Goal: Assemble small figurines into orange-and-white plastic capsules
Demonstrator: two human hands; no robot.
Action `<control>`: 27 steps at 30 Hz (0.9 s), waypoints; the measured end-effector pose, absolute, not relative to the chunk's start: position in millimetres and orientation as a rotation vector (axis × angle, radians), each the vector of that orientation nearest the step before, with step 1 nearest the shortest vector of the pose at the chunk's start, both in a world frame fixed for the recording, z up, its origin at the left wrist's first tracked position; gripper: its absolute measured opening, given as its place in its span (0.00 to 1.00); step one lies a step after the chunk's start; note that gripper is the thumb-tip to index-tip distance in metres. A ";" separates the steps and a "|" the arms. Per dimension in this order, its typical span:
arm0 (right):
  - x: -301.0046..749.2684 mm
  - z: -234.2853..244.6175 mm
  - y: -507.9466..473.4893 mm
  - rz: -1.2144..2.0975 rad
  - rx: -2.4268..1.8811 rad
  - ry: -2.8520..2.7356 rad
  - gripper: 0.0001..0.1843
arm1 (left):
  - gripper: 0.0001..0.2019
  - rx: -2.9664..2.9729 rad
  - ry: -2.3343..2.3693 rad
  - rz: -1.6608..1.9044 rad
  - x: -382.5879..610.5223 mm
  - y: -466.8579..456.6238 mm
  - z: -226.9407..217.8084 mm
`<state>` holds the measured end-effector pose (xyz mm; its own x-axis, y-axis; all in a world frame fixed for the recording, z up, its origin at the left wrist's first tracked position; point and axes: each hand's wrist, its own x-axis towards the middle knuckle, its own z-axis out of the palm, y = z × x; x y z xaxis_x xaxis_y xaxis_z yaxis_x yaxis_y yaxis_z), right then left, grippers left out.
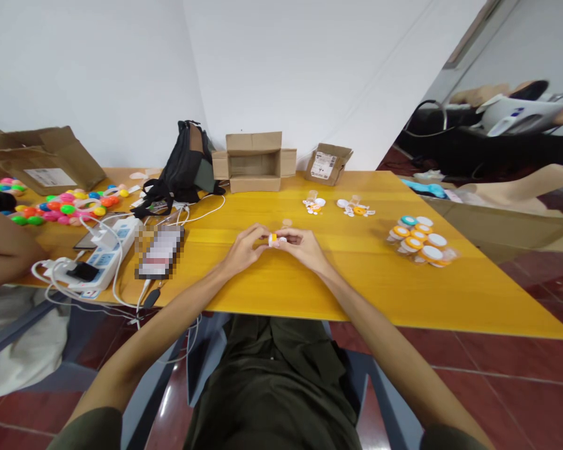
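Note:
Over the middle of the yellow table, my left hand and my right hand meet fingertip to fingertip. Both pinch a small white-and-orange piece between them; its exact kind is too small to make out. Just behind my fingers is a small pale, see-through thing. Farther back lie two groups of small parts: white and orange pieces with a clear cup, and a similar group. To the right stand several clear containers with orange, white and teal lids, clustered together.
An open cardboard box, a smaller box and a black backpack stand along the wall. On the left are a phone, a power strip with tangled cables, and colourful plastic balls. Another person's arm rests at the left edge.

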<state>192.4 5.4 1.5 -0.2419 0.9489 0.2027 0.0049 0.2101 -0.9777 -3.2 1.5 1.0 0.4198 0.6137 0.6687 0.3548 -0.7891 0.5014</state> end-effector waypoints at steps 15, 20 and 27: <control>200.8 2.6 10.2 0.585 -1.045 -1.811 0.15 | 0.11 2.016 0.946 1.228 3.6 8.3 2.5; 213.9 -1.6 21.8 0.027 -1.154 -2.007 0.20 | 0.14 1.646 0.987 1.173 3.7 14.8 1.3; 215.8 -9.0 28.1 0.328 -1.192 -2.006 0.13 | 0.19 1.479 1.015 1.128 1.2 20.5 1.1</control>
